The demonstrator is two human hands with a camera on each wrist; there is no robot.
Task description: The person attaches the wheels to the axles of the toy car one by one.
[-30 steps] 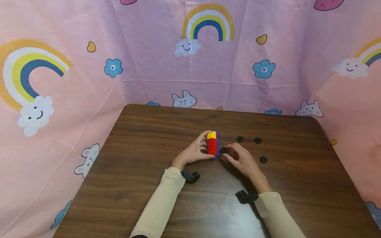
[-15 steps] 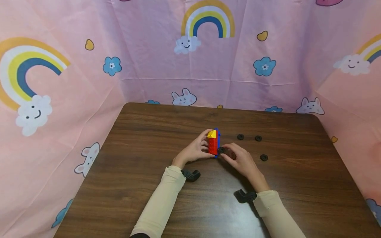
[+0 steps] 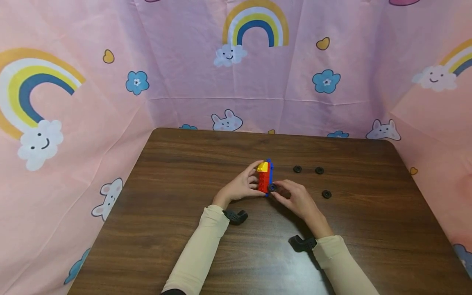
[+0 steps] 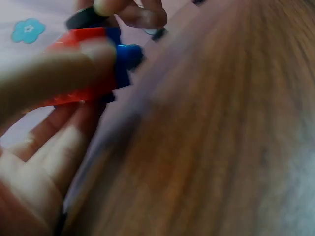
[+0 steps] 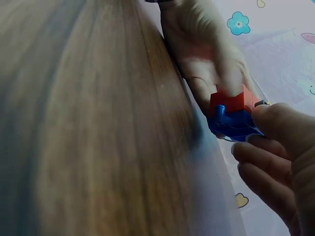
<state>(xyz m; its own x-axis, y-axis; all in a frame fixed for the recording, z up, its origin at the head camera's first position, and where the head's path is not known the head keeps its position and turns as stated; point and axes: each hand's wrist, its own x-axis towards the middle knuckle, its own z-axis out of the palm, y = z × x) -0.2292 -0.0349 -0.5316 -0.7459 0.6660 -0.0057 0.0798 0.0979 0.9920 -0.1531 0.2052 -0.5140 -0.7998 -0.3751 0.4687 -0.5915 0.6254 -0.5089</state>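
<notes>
My left hand grips a toy car made of building bricks, thumb at its near end and fingers at the far end. The car has red studded bricks, a yellow piece at the far end and a blue base facing right. My right hand pinches a small black wheel against the near part of that blue side. In the left wrist view the wheel sits beside the red brick. A blue peg juts from the base in the right wrist view, where my fingers mostly hide the wheel.
Three more black wheels lie on the brown wooden table: one behind the right hand, another farther right, and a third nearer. A pink patterned cloth hangs behind and around the table.
My right hand has brought the wheel left, from a small gap beside the car to its blue side, and the wheel has turned its face more into view. The left hand keeps its hold.
</notes>
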